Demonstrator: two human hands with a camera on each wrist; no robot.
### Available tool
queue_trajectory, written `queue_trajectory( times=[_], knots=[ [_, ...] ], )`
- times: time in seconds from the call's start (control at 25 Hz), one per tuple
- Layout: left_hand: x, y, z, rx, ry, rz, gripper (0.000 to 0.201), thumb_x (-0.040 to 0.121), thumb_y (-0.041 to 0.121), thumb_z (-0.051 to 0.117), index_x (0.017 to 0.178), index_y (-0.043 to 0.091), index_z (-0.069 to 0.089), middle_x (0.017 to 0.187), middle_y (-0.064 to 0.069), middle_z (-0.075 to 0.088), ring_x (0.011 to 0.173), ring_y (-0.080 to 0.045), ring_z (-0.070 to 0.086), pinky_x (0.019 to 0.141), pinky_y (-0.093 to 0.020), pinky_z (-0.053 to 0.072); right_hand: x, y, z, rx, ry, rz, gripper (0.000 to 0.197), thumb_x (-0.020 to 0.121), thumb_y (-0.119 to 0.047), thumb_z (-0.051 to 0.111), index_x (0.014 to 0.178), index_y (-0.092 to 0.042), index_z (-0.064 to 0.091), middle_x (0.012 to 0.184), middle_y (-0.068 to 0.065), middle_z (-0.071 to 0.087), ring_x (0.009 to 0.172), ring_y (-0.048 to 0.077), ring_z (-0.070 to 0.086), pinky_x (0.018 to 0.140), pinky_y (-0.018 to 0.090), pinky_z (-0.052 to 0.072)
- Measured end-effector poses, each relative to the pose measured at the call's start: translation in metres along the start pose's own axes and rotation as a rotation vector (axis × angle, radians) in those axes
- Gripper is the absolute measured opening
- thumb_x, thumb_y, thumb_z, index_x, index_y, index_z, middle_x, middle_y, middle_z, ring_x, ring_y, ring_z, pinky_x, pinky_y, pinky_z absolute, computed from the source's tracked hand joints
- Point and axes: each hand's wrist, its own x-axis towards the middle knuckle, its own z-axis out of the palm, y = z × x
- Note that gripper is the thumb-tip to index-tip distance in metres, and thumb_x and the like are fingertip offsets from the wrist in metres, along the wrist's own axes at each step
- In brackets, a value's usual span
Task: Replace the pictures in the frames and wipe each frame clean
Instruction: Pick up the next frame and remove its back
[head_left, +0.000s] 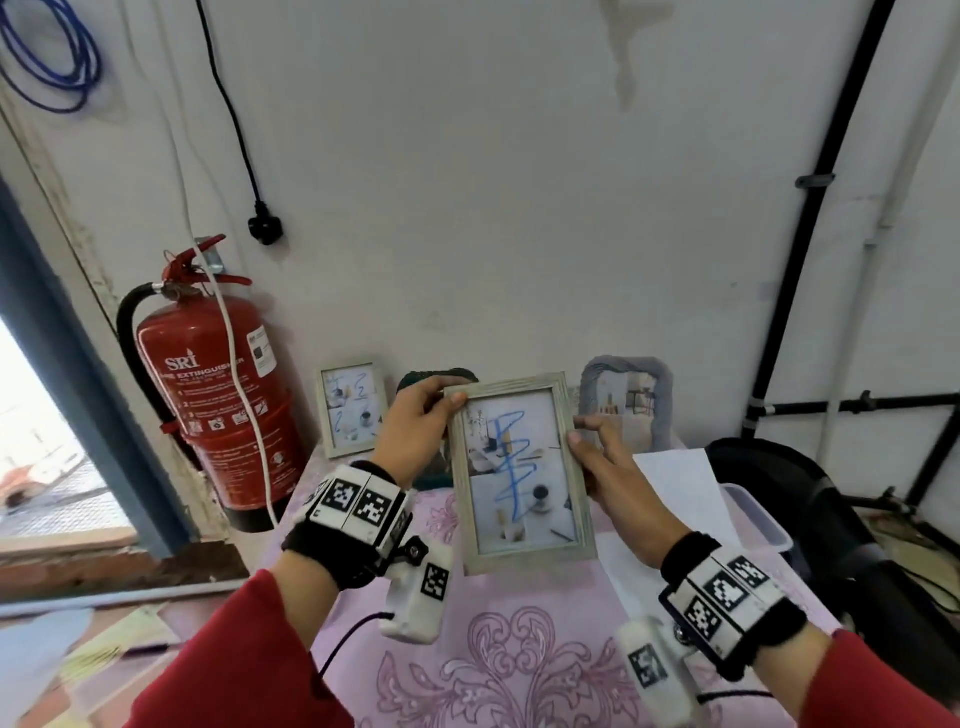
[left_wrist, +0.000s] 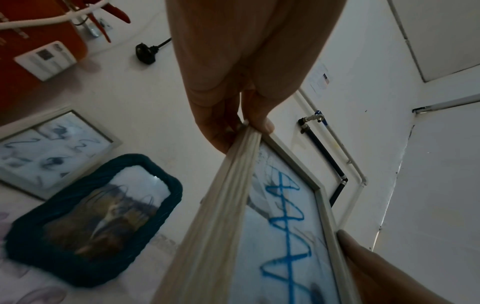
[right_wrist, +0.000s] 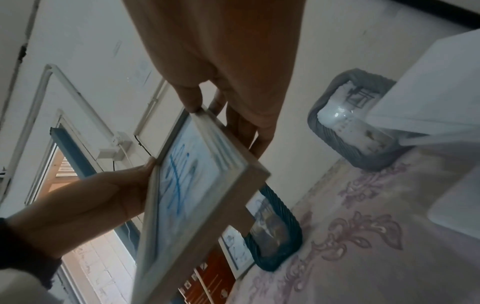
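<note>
Both hands hold a pale wooden picture frame (head_left: 521, 470) upright above the table; its glass carries a blue scribble (left_wrist: 285, 230) over the picture. My left hand (head_left: 415, 431) pinches the frame's upper left corner, thumb on the front. My right hand (head_left: 613, 467) grips the right edge, thumb on the front and fingers behind. The same frame (right_wrist: 197, 185) shows in the right wrist view. Three more frames lean on the wall: a pale scribbled frame (head_left: 353, 408), a teal rope frame (left_wrist: 93, 218) and a grey rope frame (head_left: 628, 400).
A pink patterned cloth (head_left: 519, 665) covers the table. White paper sheets (head_left: 680, 488) and a clear plastic tub (head_left: 758, 519) lie at the right. A red fire extinguisher (head_left: 218, 395) hangs at the left by the window. A black chair (head_left: 810, 499) stands at the right.
</note>
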Motion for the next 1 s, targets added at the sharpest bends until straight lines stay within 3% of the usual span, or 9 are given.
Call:
queue_trajectory(
  times=[0.08,0.2,0.4,0.52,0.6,0.64,0.76,0.88,1.0],
  knots=[
    [-0.010,-0.012,0.001,-0.032,-0.015,-0.040,0.026,0.097,0.008,0.044,0.116,0.002,0.060,0.102,-0.013,0.064,0.088,-0.017,0.059,0.072,-0.022,0.050,-0.010,0.011,0.002,-0.008,0.004,0.008,0.012,0.096,-0.031,0.045,0.107,-0.030,0.051,0.087,-0.011,0.069,0.082,0.007,0.067,0.074,0.023,0.055],
    [-0.022,-0.029,0.003,-0.062,-0.045,-0.067,0.027,0.097,0.008,0.043,0.117,0.000,0.059,0.100,-0.013,0.064,0.081,-0.014,0.060,0.063,-0.013,0.052,-0.022,0.026,0.003,-0.005,0.012,0.021,0.017,0.097,-0.028,0.045,0.112,-0.024,0.050,0.081,-0.019,0.070,0.079,0.001,0.067,0.067,0.018,0.055],
    [-0.036,-0.055,0.009,-0.098,-0.064,-0.128,0.024,0.097,0.008,0.044,0.113,0.002,0.061,0.096,-0.011,0.065,0.077,-0.013,0.061,0.064,-0.014,0.053,-0.034,0.044,0.004,0.006,0.033,0.075,0.024,0.096,-0.027,0.046,0.117,-0.016,0.048,0.098,-0.002,0.069,0.084,0.010,0.069,0.069,0.024,0.057],
    [-0.041,-0.066,0.010,-0.098,-0.050,-0.145,0.024,0.096,0.008,0.046,0.115,0.003,0.060,0.094,-0.006,0.066,0.080,-0.012,0.061,0.064,-0.013,0.053,-0.036,0.052,0.006,0.017,0.046,0.082,0.024,0.096,-0.024,0.046,0.117,-0.013,0.047,0.098,0.004,0.071,0.084,0.016,0.069,0.072,0.030,0.058],
    [-0.043,-0.072,0.011,-0.079,-0.026,-0.158,0.026,0.094,0.008,0.051,0.118,0.003,0.059,0.101,-0.009,0.066,0.088,-0.018,0.062,0.071,-0.018,0.054,-0.035,0.056,0.006,0.017,0.049,0.092,0.024,0.096,-0.023,0.047,0.118,-0.012,0.047,0.097,0.007,0.072,0.084,0.019,0.069,0.074,0.034,0.058],
    [-0.045,-0.076,0.011,-0.025,0.000,-0.152,0.028,0.091,0.008,0.056,0.119,0.006,0.058,0.107,-0.011,0.064,0.097,-0.022,0.061,0.080,-0.025,0.054,-0.034,0.058,0.006,0.019,0.053,0.098,0.024,0.096,-0.022,0.047,0.117,-0.011,0.047,0.094,0.006,0.072,0.081,0.019,0.069,0.071,0.033,0.058],
    [-0.054,-0.086,0.018,0.284,0.092,-0.057,0.045,0.084,0.014,0.067,0.126,0.016,0.053,0.123,-0.011,0.049,0.119,-0.024,0.045,0.104,-0.035,0.037,-0.028,0.061,0.008,0.021,0.088,0.106,0.024,0.096,-0.022,0.048,0.117,-0.010,0.048,0.092,0.008,0.071,0.074,0.015,0.067,0.064,0.029,0.057],
    [-0.067,-0.086,0.032,0.445,0.155,0.037,0.057,0.079,0.021,0.071,0.131,0.022,0.048,0.135,-0.008,0.034,0.130,-0.019,0.029,0.107,-0.030,0.022,-0.021,0.060,0.012,0.018,0.111,0.096,0.023,0.095,-0.022,0.051,0.115,-0.011,0.049,0.097,0.016,0.070,0.077,0.021,0.067,0.069,0.035,0.057],
    [-0.075,-0.085,0.046,0.387,0.056,0.108,0.049,0.083,0.022,0.068,0.129,0.022,0.052,0.134,-0.002,0.041,0.128,-0.017,0.035,0.109,-0.031,0.028,-0.016,0.058,0.015,0.065,0.112,0.095,0.022,0.094,-0.022,0.052,0.114,-0.014,0.050,0.096,0.017,0.069,0.074,0.022,0.067,0.066,0.033,0.057]
  ],
)
